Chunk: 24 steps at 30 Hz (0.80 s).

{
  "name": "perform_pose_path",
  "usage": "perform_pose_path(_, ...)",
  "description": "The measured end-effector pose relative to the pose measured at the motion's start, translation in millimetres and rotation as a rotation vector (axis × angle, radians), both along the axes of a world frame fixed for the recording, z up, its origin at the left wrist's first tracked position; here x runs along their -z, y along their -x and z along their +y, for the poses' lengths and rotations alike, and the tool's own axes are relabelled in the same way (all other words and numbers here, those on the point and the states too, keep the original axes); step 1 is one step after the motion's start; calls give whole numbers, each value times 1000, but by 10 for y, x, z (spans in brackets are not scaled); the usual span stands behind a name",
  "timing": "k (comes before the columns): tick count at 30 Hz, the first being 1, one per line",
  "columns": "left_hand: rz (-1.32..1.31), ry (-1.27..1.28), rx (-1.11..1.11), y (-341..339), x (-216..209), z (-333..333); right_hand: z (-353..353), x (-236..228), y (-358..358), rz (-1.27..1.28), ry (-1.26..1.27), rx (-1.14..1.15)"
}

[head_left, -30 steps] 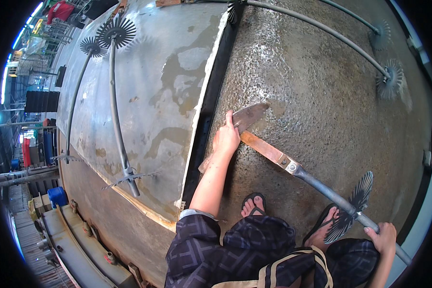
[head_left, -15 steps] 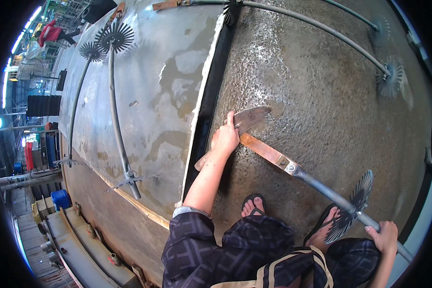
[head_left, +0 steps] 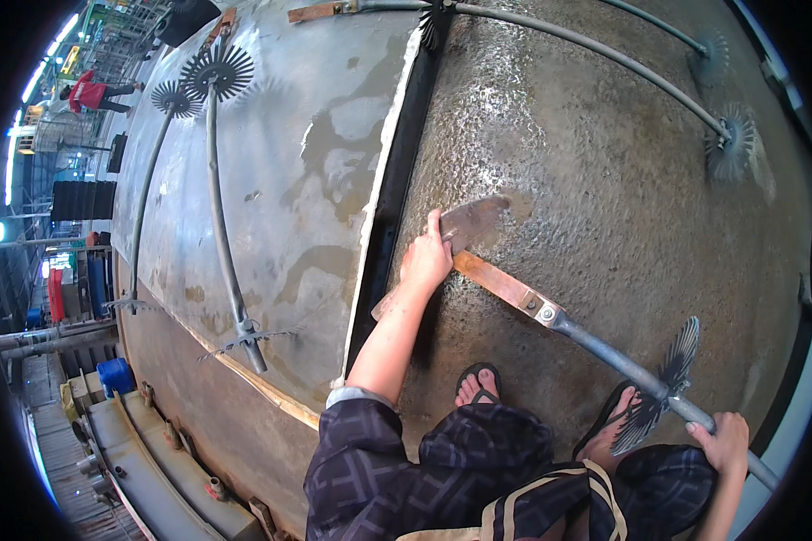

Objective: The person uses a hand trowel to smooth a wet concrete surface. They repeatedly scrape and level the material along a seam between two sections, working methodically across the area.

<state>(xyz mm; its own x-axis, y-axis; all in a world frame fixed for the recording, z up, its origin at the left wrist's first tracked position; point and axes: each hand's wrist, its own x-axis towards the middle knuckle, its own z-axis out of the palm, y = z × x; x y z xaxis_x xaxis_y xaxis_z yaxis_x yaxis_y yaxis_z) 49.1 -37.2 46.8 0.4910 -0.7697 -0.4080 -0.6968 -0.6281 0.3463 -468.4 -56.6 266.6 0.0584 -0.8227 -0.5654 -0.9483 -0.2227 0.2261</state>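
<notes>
Steadiness mattered: fingers of the right hand (head_left: 725, 440) clamped the rod (head_left: 612, 357), lower right; the left hand (head_left: 426, 261) gripped the blade (head_left: 478, 221), centre.

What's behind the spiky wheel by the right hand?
A sandalled foot and brown floor peek out. The spiky wheel covers part of the foot, so that's hidden.

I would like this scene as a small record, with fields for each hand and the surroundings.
Left hand: holds broad-bladed knife, one finger extended
Right hand: closed around metal pole
Pole fittings: slotted disc; flat coppery strip at far end, near knife
Left side: two more disc-fitted poles on grey sheet
Background: person in red top
</notes>
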Motion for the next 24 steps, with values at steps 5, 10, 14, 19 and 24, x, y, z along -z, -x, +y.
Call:
perform_pose_path(5, 9, 24, -70, -18, 19, -23, -17, -9, -22, 10, -8, 14)
perform_pose_path(10, 78, 163, -193, -81, 249, 83, 9, 14, 25, -18, 17, -6)
perform_pose_path(14, 112, 135, -357, 7, 286, 161, 4, 1, 16, -12, -1, 15)
perform_pose_path(19, 102, 294, -503, 114, 387, 231, -8, 8, -4, -11, 10, 5)
perform_pose_path(24, 144, 256, -553, 221, 321, 168, -25, -12, -24, 5, -21, 32)
